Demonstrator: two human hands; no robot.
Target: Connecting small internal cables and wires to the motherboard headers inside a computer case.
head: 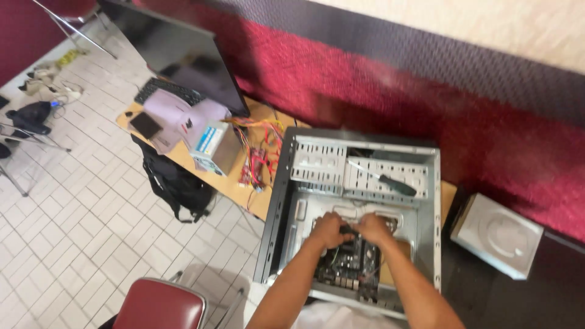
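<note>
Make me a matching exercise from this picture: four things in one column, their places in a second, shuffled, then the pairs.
Things:
1. screwdriver
2. motherboard
3. power supply
4. backpack

Places:
A. on the wooden table, beside loose coloured wires
B. on the drive bays inside the open computer case
C. hanging at the table's edge
D. under both hands, low in the case

Pairs: 1-B, 2-D, 3-A, 4-C

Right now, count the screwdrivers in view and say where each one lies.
1. A dark-handled screwdriver lies on the drive cage of the open computer case, beyond both hands. Others may be hidden inside the case or under the arms.
</note>
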